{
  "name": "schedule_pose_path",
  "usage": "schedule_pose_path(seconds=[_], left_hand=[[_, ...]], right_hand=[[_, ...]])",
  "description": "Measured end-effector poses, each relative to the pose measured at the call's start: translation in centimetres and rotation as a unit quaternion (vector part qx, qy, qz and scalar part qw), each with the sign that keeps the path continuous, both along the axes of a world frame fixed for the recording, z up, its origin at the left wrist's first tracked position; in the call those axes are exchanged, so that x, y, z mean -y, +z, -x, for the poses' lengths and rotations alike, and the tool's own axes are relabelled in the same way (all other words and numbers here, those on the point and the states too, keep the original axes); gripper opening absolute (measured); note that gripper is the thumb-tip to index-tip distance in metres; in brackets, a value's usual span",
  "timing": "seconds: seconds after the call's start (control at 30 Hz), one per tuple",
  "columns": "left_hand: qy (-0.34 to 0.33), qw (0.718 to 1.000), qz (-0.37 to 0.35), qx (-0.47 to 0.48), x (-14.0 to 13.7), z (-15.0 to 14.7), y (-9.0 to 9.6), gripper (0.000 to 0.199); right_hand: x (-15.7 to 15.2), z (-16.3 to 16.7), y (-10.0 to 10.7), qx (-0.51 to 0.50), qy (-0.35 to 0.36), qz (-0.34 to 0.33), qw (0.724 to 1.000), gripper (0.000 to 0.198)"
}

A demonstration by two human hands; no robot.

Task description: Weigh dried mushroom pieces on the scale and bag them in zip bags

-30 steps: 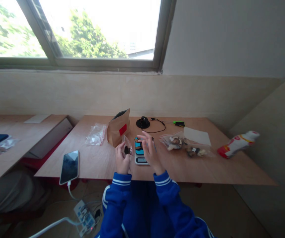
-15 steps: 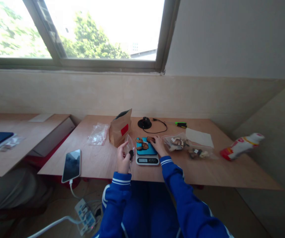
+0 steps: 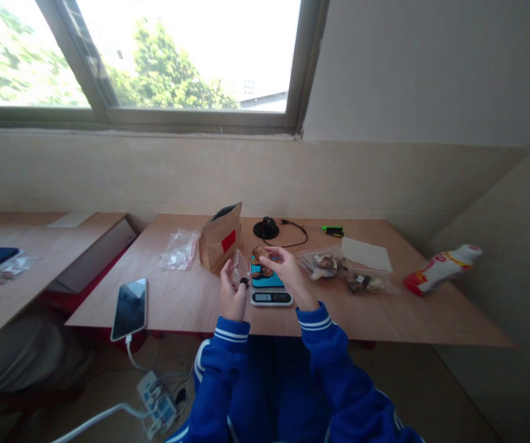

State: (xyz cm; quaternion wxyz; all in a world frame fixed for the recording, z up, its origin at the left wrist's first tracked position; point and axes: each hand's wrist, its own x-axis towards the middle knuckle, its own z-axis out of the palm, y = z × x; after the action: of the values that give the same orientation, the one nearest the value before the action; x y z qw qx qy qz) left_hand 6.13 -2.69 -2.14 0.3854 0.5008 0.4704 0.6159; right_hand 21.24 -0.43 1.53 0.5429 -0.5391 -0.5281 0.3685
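Small clear bag (image 3: 239, 269) – upright, dark piece inside, brown dried piece (image 3: 260, 252) – above blue scale (image 3: 269, 286)

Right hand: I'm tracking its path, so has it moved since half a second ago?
Yes. The right hand has lifted off the blue-topped kitchen scale and drawn left, carrying a brown piece toward the small clear bag in the left hand.

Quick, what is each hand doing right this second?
Left hand: closed on a small clear bag with something dark inside.
Right hand: fingers pinching a brown piece above the scale.
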Motion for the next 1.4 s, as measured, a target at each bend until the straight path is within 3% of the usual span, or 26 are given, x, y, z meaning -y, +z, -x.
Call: schedule_pose_path(seconds=[0.1,0.2,0.3,0.43,0.57,0.63,0.73,0.83,0.93,1.07,1.2,1.4], left_hand=[[0.015,0.999,-0.003,-0.033,0.0,-0.3,-0.3,0.052],[0.024,0.998,-0.026,-0.056,0.3,-0.5,-0.1,0.037],[0.03,0.997,-0.027,-0.069,0.9,-0.8,0.3,0.034],[0.058,0.996,-0.004,-0.064,1.3,-0.6,0.6,0.036],[0.089,0.995,0.015,-0.041,1.0,0.6,0.5,0.035],[0.105,0.994,0.028,-0.031,0.7,1.4,0.4,0.035],[0.129,0.991,0.035,-0.021,0.5,2.2,0.4,0.035],[0.133,0.99,0.036,-0.01,0.4,2.4,0.5,0.035],[0.123,0.991,0.043,-0.004,0.5,2.2,0.5,0.034],[0.104,0.994,0.041,0.008,0.8,2.1,0.2,0.035],[0.097,0.995,0.032,0.015,1.0,2.2,-0.2,0.034],[0.078,0.996,0.027,0.016,1.0,1.9,-0.4,0.034]], right_hand=[[1.5,2.4,2.0,0.02,0.053,0.035,0.998,0.035],[2.2,4.1,2.0,0.147,-0.009,0.025,0.989,0.029],[2.6,5.6,1.5,0.235,-0.063,-0.021,0.97,0.025],[3.4,6.8,1.8,0.202,-0.059,-0.062,0.976,0.019],[2.7,4.7,1.8,0.181,-0.094,-0.125,0.971,0.017],[1.7,2.8,0.6,0.227,-0.106,-0.137,0.958,0.021],[0.3,0.8,-2.6,0.343,-0.06,-0.068,0.935,0.021],[-0.3,0.7,-5.6,0.394,-0.054,-0.035,0.917,0.029],[-0.2,1.6,-7.3,0.427,-0.074,-0.024,0.901,0.031],[-0.1,1.7,-8.1,0.374,-0.088,-0.041,0.922,0.017],[-0.2,0.4,-8.3,0.327,-0.1,-0.043,0.939,0.018],[0.4,-0.7,-6.4,0.235,-0.115,-0.038,0.964,0.029]])
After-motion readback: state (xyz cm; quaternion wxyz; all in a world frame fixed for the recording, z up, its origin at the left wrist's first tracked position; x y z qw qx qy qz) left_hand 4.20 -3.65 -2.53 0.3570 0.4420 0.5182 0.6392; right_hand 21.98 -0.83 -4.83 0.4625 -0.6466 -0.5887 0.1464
